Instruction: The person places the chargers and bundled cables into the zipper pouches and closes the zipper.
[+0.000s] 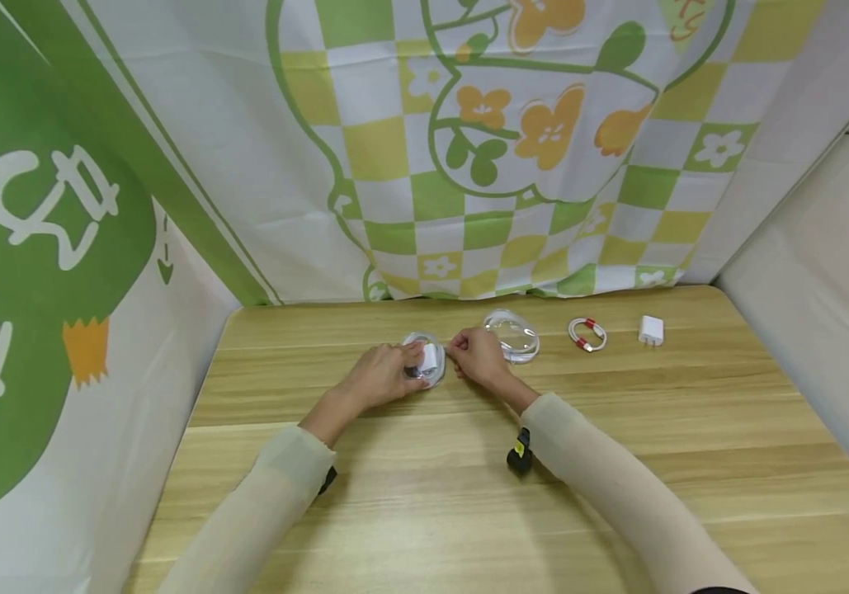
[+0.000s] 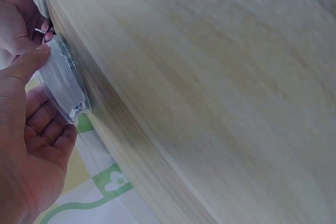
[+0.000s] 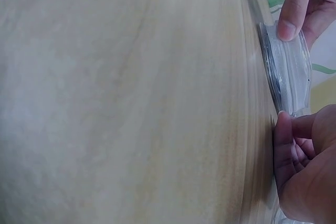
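Observation:
A whitish round coil (image 1: 435, 375), which looks like a wound cable with clear plastic about it, lies on the table with a white block (image 1: 429, 356) at its middle. My left hand (image 1: 383, 375) grips the coil from the left, thumb on the near side and fingers over the far side. In the left wrist view the coil (image 2: 63, 80) shows a glossy clear edge. At its right edge, my right hand (image 1: 478, 356) pinches a small whitish end between thumb and forefinger. My right fingers partly hide that end.
Just behind my right hand lies another whitish coil (image 1: 526, 351). Farther right are a short white cable (image 1: 577, 326) with red bands and a white charger plug (image 1: 650, 330). A patterned cloth (image 1: 483, 223) hangs along the back edge of the wooden table (image 1: 424, 520).

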A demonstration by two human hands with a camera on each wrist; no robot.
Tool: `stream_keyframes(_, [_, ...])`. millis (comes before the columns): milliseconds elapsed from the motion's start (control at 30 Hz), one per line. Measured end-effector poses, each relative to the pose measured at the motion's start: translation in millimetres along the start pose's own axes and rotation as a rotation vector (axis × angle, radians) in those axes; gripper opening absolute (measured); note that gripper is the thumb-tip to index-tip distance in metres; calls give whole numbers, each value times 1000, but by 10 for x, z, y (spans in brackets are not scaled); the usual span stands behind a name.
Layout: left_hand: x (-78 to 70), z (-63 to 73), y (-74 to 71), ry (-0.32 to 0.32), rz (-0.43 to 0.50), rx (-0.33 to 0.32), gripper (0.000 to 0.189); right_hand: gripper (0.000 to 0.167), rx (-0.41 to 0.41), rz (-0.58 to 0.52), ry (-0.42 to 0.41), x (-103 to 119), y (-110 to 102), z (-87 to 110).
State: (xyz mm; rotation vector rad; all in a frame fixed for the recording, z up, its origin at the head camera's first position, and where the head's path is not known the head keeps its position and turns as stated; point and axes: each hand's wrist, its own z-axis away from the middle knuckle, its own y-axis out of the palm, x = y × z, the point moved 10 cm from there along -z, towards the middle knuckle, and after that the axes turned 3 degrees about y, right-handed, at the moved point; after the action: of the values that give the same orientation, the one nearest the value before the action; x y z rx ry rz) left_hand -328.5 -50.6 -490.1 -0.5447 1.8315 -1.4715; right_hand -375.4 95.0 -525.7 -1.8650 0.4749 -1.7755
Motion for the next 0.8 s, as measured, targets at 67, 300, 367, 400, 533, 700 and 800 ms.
stream_keyframes(67, [-2, -11, 1, 7, -3, -3, 61, 14, 3, 4, 9, -11, 2, -7])
stream_keyframes(300, [33, -7, 24, 5, 5, 17, 62, 13, 18, -6, 33, -11, 14, -1])
stream_keyframes(367, [43, 6, 24, 1, 4, 31, 64, 13, 18, -12, 31, 1, 19, 6])
stream_keyframes(400, [43, 8, 21, 1, 5, 36, 64, 13, 16, -14, 30, 5, 17, 9])
stream_keyframes(533, [42, 10, 15, 5, 14, 57, 64, 13, 14, -14, 25, 7, 5, 18])
stream_keyframes(700, [62, 17, 5, 11, -8, 69, 62, 14, 39, -3, -9, 10, -9, 38])
stream_keyframes(800, [69, 31, -25, 14, -28, 48, 57, 15, 64, 2, -28, 3, -11, 55])
